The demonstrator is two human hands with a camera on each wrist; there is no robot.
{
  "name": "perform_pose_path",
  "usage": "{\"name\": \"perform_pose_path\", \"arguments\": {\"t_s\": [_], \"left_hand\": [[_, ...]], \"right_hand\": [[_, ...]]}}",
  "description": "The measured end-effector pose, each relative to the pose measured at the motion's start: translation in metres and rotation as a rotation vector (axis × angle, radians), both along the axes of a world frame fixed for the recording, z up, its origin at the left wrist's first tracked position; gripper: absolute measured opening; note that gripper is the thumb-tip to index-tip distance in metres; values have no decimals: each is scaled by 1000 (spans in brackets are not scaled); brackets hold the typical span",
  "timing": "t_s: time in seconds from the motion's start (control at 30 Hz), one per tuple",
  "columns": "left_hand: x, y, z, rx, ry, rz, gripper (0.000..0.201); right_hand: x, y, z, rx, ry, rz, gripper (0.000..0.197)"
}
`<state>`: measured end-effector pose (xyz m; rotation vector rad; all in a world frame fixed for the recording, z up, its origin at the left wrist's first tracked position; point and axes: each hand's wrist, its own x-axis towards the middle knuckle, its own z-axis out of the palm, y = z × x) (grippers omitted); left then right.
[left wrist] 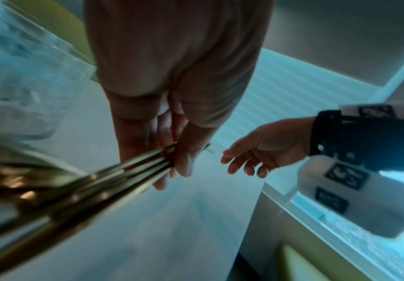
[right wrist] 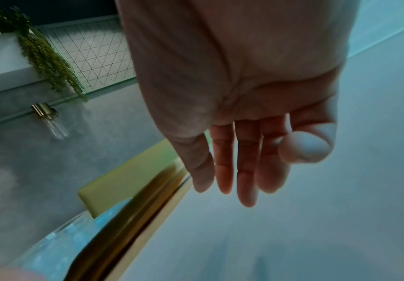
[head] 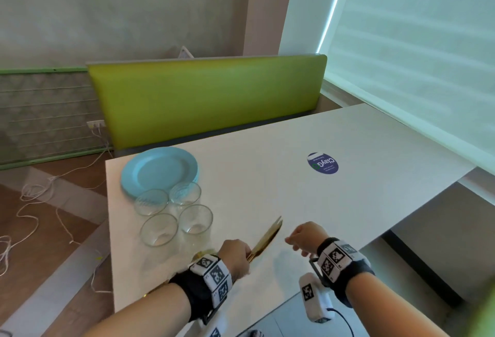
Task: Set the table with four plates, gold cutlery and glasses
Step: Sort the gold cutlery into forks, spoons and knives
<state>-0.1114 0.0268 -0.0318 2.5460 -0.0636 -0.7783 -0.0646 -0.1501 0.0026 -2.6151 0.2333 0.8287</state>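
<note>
A: What is the left hand (head: 235,255) doing?

B: Its fingers (left wrist: 169,171) are clenching round a bundle of gold cutlery (head: 266,237), holding it by the middle, with the tips pointing away toward the far side of the white counter (head: 267,184). The bundle is blurred, so I cannot count the pieces.

A: And the right hand (head: 304,236)?

B: It is hovering just right of the cutlery tips, fingers (right wrist: 244,171) released and nearly straight, gripping nothing.

A: Where are the other table things sitting?

B: Four clear glasses (head: 174,213) are standing close together to the left of the left hand, upright. Just beyond them, at the far left corner, a stack of blue plates (head: 159,170) is lying; the farthest glasses are overlapping its near rim in the head view.

A: Anything else around?

B: A round dark blue sticker (head: 322,163) is lying further right on the counter. A green bench back (head: 206,98) is running along the far edge, and white cords (head: 40,197) are trailing over the floor at left.
</note>
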Motion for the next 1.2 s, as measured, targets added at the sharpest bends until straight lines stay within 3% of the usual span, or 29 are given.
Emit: {"name": "perform_pose_path", "arguments": {"t_s": [0.2,0.37,0.53,0.8,1.03,1.13,1.2], "left_hand": [[-58,17,-15,237,39,-193,18],[-90,36,-39,284,-42,-142,33],[-111,54,-53,338,-151,-129,39],[-118,71,-54,374,-185,-42,36],[-120,86,-52,335,-315,-67,76],[-118,87,-48,321,-327,-59,69],[-119,87,-44,321,-328,-59,61]], "right_hand": [[-35,2,-6,-90,11,26,19],[-50,11,-8,-183,1,147,18],[-59,24,-4,-242,-34,273,46],[-67,33,0,-153,-62,285,38],[-66,32,0,-140,-66,265,34],[-64,32,0,-122,-59,265,32],[-62,34,0,-130,-59,253,20]]}}
